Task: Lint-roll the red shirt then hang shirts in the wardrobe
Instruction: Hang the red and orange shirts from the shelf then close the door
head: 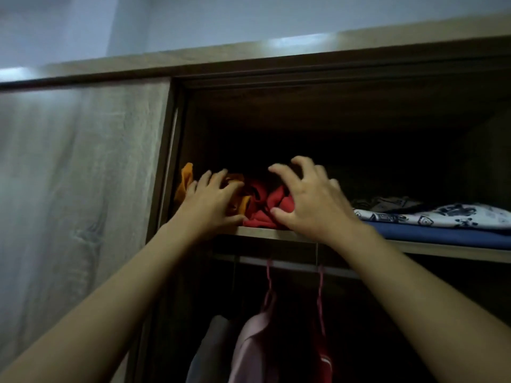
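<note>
A crumpled red shirt [262,205] lies on the wardrobe's upper shelf [276,234], next to an orange garment [186,179] at the left end. My left hand [211,201] rests on the orange and red cloth with fingers spread. My right hand [309,200] hovers over the red shirt's right side, fingers curled and apart, thumb touching the fabric. Neither hand has closed on the cloth. Below the shelf runs a hanging rail [290,265] with pink hangers [268,286].
Folded blue fabric [442,236] and a white patterned cloth [442,217] are stacked on the shelf to the right. A pink garment [254,344] and a red one [325,363] hang below. The sliding wardrobe door [83,175] covers the left side.
</note>
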`<state>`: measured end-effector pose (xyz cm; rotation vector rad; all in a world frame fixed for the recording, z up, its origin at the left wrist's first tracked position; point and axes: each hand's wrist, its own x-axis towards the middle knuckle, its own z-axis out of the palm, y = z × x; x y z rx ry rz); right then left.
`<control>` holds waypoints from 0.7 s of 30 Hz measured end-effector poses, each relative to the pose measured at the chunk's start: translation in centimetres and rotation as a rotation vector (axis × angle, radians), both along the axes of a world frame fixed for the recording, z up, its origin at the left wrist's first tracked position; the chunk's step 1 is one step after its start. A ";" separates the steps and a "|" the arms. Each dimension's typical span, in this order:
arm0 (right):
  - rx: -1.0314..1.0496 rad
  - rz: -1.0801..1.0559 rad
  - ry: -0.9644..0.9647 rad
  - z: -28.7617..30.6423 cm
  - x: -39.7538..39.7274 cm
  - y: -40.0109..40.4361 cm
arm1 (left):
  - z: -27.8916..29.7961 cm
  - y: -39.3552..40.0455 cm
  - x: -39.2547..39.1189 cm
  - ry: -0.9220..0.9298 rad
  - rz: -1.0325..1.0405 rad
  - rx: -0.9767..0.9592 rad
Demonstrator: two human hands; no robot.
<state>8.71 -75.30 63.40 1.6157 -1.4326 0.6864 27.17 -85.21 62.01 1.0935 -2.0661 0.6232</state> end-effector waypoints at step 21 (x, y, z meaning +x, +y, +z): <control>-0.097 -0.108 -0.075 -2.1 2.7 -3.0 | 0.5 -3.4 -0.7 0.081 -0.053 0.200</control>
